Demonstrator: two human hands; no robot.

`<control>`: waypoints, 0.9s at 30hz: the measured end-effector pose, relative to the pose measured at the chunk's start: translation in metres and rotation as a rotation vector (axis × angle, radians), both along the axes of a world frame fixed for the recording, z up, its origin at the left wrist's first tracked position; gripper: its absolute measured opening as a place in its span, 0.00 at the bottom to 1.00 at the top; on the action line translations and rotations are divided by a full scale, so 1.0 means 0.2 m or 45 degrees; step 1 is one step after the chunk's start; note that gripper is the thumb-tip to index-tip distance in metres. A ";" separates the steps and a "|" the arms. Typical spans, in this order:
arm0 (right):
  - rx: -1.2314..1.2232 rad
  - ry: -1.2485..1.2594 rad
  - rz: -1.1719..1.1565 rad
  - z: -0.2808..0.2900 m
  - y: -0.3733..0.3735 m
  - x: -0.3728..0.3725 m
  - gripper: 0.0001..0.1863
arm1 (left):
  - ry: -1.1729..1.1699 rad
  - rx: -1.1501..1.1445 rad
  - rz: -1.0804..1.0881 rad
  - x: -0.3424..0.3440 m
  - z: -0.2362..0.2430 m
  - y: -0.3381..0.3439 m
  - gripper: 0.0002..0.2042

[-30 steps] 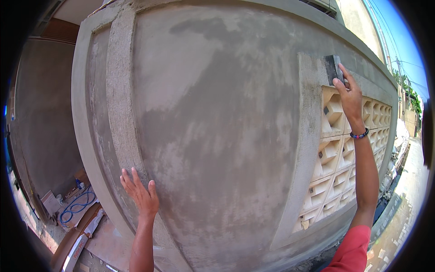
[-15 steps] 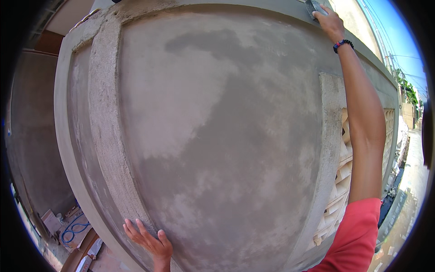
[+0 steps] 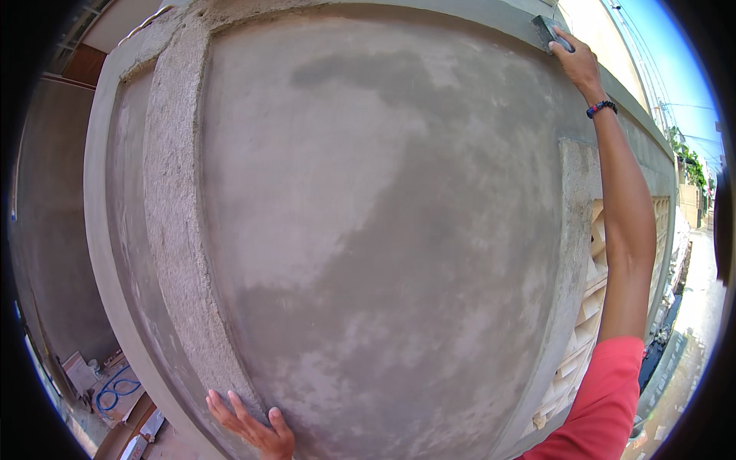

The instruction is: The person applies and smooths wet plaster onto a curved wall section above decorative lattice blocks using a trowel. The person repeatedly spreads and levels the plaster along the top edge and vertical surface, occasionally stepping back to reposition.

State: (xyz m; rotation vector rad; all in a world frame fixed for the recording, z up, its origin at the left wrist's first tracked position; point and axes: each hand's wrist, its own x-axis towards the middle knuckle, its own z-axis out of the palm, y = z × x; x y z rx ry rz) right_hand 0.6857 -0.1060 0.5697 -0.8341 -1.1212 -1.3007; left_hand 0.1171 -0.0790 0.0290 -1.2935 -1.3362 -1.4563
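At 1 o'clock, block is pinched btwn thumb & fingers of R hand, held at wall's top band. At 7 o'clock, rough strip is prob. touched by L hand, fingers spread.

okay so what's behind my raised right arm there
Behind your right arm, cream lattice blocks show on both sides, set in the grey wall. Whatever lies directly behind the arm and the red sleeve is covered, so I can't see it.
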 end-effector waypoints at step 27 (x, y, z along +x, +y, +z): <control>0.045 0.212 -0.025 0.09 0.00 -0.29 0.23 | -0.009 -0.027 0.058 0.00 -0.01 0.01 0.26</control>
